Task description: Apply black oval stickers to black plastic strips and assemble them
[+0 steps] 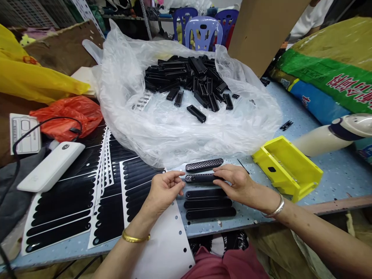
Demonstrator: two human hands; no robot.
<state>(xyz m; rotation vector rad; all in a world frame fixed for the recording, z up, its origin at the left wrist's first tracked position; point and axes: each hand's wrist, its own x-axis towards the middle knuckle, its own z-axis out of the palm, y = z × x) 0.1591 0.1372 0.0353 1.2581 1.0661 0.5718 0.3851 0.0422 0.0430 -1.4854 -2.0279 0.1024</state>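
Note:
My right hand (236, 181) has its thumb and fingers closed on the right end of a narrow black strip (203, 178). A lattice surface shows at the strip's left end, and its right end is hidden under my fingers. My left hand (165, 190) is beside that left end, fingers curled toward the thumb; whatever they pinch, if anything, is too small to make out. Just above lies a black piece with a lattice face (204, 164). Below are several smooth black strips (208, 204), side by side on the blue speckled table (221, 226).
Clear plastic sheeting (186, 137) holds a heap of black parts (200, 75) behind my hands. Sheets of black stickers (65, 201) and a white power bank (51, 166) are at left. At right are a yellow bin (308, 172) and a pale bottle (316, 139).

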